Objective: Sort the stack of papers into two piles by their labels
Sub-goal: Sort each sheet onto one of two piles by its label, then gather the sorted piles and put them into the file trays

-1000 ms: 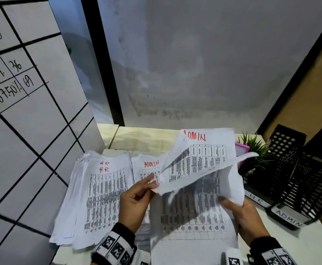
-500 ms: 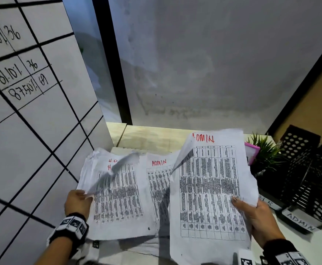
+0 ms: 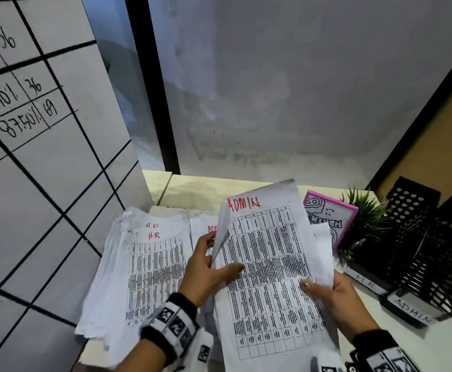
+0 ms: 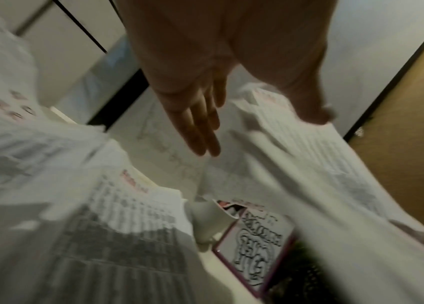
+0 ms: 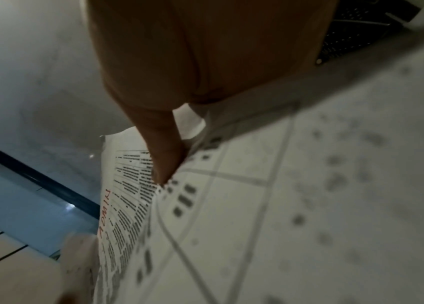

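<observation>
ADMIN sheet, topmost of the stack I hold above the worktop: my right hand pinches its right edge, thumb on top; my left hand takes its lifted left edge, fingers straight behind, thumb in front. HR pile lies left.

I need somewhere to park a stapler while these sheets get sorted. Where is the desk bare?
Bare patches: the wooden strip along the back wall, behind the HR pile, and the white desktop near the front right, below the ADMIN tray label. Crowded: the middle, under the held ADMIN sheet and both hands, and the right corner with pink frame, plant and trays.
</observation>
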Tool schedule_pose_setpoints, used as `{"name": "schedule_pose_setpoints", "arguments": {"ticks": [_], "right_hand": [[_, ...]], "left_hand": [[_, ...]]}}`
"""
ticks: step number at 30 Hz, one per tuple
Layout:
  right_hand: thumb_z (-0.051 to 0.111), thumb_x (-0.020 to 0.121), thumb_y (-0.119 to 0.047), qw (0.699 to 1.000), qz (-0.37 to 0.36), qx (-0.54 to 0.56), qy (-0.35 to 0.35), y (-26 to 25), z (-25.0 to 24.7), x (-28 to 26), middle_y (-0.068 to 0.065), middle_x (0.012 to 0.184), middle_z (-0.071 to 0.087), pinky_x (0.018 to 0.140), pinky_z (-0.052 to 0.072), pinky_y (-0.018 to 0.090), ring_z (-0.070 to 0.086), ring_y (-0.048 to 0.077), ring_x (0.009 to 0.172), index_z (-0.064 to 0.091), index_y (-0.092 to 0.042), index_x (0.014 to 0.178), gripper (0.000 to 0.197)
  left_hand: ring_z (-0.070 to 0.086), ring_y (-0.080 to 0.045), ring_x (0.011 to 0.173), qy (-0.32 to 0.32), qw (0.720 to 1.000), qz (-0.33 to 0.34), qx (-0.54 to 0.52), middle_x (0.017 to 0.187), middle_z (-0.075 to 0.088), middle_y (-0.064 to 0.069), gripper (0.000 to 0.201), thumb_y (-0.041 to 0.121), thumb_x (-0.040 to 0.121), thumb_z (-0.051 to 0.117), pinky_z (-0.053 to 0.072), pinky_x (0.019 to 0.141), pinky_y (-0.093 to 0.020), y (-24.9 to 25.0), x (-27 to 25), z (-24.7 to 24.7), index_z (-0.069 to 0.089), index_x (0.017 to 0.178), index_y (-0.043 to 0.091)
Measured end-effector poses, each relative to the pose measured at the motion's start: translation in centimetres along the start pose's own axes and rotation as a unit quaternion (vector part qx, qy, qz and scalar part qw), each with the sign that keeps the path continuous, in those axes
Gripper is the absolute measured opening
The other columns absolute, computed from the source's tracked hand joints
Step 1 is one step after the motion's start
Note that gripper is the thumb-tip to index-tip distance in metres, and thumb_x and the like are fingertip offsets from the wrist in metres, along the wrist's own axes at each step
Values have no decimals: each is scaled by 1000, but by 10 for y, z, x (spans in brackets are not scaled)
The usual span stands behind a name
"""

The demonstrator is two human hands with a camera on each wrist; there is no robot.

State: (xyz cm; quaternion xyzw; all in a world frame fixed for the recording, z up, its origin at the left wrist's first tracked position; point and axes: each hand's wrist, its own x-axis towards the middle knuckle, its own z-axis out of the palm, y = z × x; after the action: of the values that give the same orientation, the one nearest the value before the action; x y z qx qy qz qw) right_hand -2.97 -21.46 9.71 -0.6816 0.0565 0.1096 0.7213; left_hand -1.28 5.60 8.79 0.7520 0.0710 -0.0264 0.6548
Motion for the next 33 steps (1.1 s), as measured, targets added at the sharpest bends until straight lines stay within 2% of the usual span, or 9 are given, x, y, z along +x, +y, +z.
{"name": "schedule_pose_setpoints", "arguments": {"ticks": [3,7,10,13,18,23,26,30,33], "right_hand": [[80,65,-15,1000,8,-9,11,-3,-1,-1,1,74,75,71,49,24,70,17,76,65,-3,94,35],[77,63,-20,1000,13,-15,22,4,-5,0,3,60,64,68,46,30,61,21,66,66,2,78,29],[92,44,-49,999,16,-25,13,6,-7,1,6,62,59,63,46,30,57,19,63,69,4,66,62],[95,33,-47,1000,20,0,-14,1,-9,1,13,78,72,64,55,32,69,20,69,77,-2,77,65],[61,84,-30,990,4,136,23,-14,-9,9,16,108,73,81,59,43,71,32,97,66,-6,115,41],[54,88,5,993,-60,83,65,-27,-5,11,3,75,75,55,53,18,71,10,66,66,3,90,12],[35,90,21,994,-63,60,65,-32,-1,6,-9,40,52,38,36,8,46,-4,36,53,-1,72,35],[46,89,14,997,-46,57,17,-9,-14,21,8,81,76,56,55,23,72,17,68,77,-5,84,37],[46,90,16,999,-18,5,-25,-8,-9,27,11,87,76,62,57,26,73,20,74,81,-17,81,49]], "left_hand": [[65,-22,86,129,988,10,-88,97,68,2,18,27,84,70,52,68,-24,10,5,19,64,98,17],[58,-27,111,119,968,-127,-178,114,65,-4,51,55,82,58,46,91,-38,-1,20,14,64,101,9],[41,-22,134,36,949,-172,-262,140,50,-6,66,39,82,71,21,116,-44,-8,25,3,48,134,5],[63,-21,107,6,943,-105,-316,115,68,-14,53,7,67,75,47,100,-38,-3,25,-8,61,119,3],[68,-30,86,-5,980,-20,-197,96,72,-21,26,-3,69,69,57,81,-33,8,15,-12,72,94,-3],[71,-23,88,-24,989,35,-140,91,74,-16,21,5,63,73,56,79,-25,5,7,-14,78,83,8],[72,-18,84,-25,989,47,-138,89,75,-13,18,9,62,76,54,72,-20,3,5,-16,78,80,12],[71,-24,87,-35,986,7,-162,93,74,-15,45,34,49,89,56,75,-28,-2,4,-21,78,84,9],[70,-30,85,-37,985,-27,-168,97,71,-24,51,22,66,83,57,75,-35,-3,5,-15,65,97,-15]]}}
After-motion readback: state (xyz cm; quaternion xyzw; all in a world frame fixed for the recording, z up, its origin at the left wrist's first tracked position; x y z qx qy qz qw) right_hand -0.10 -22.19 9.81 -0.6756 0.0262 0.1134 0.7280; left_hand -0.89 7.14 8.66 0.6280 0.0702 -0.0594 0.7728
